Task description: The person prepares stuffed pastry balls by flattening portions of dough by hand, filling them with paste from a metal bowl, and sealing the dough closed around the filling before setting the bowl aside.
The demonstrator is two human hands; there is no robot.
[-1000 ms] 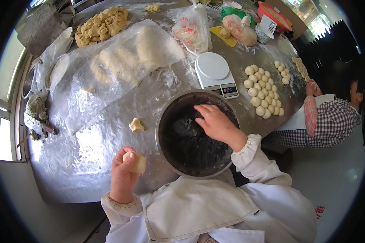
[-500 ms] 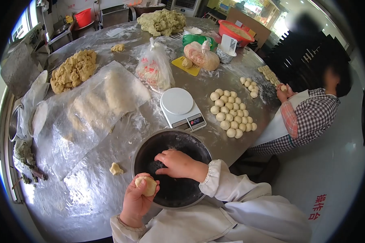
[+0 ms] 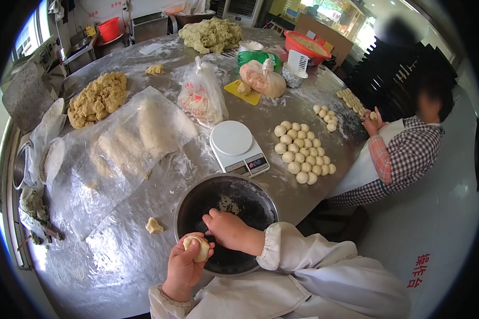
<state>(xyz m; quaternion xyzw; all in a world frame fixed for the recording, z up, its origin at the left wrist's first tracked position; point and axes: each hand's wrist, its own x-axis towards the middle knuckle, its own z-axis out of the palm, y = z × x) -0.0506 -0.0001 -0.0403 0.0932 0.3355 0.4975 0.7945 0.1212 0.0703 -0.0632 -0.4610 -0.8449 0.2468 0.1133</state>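
My left hand [image 3: 185,266] holds a piece of pale dough [image 3: 198,248] at the left rim of a metal bowl [image 3: 271,204] with dark contents. Over the bowl is my right hand [image 3: 230,229], its fingers curled downward and drawn together; whether anything is between them is hidden. A small lump of dough [image 3: 154,226] lies on the table left of the bowl. Behind the bowl stands a white kitchen scale [image 3: 232,139]. To the right of the scale, many round dough balls [image 3: 302,151] sit in rows.
Plastic sheeting [image 3: 127,138] covers dough at the left, beside a large yellow dough mass [image 3: 97,99]. Farther back are a greenish dough mass [image 3: 211,35], tied plastic bags [image 3: 201,95] and a red basin [image 3: 307,47]. A co-worker [image 3: 404,146] handles dough at the right edge.
The view has tilted up and shifted right since the first frame. My right hand has gone from spread to curled, nearer the dough in my left hand. A pale patch now shows in the bowl.
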